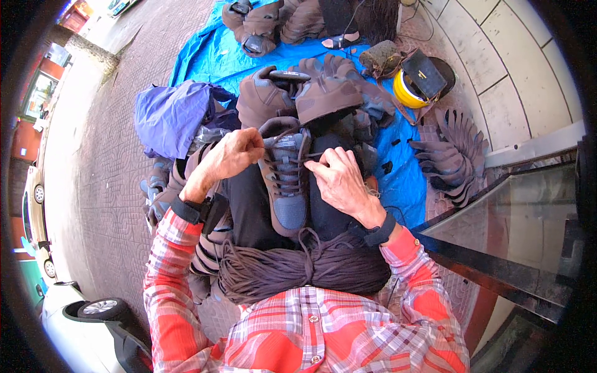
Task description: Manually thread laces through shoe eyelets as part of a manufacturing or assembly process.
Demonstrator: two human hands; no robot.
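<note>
A brown shoe upper with a blue-grey toe and tongue (pixel 290 212) rests between my thighs, toe toward me. Dark laces (pixel 286 176) criss-cross down its front. My left hand (pixel 235 154) pinches at the upper left edge of the lacing, fingers closed on a lace. On the other side, my right hand (pixel 339 180) is closed on a lace drawn out to the right of the shoe. Across my lap lies a thick bundle of dark brown shoelaces (pixel 273 271), tied in the middle.
More brown shoe uppers (pixel 329 96) are piled just beyond my knees and at the far end of a blue tarp (pixel 398 186). A purple cloth (pixel 171 115) lies left. To the right are a yellow bucket (pixel 407 93), a fanned stack of brown pieces (pixel 453 155) and a glass-panelled frame (pixel 516 217).
</note>
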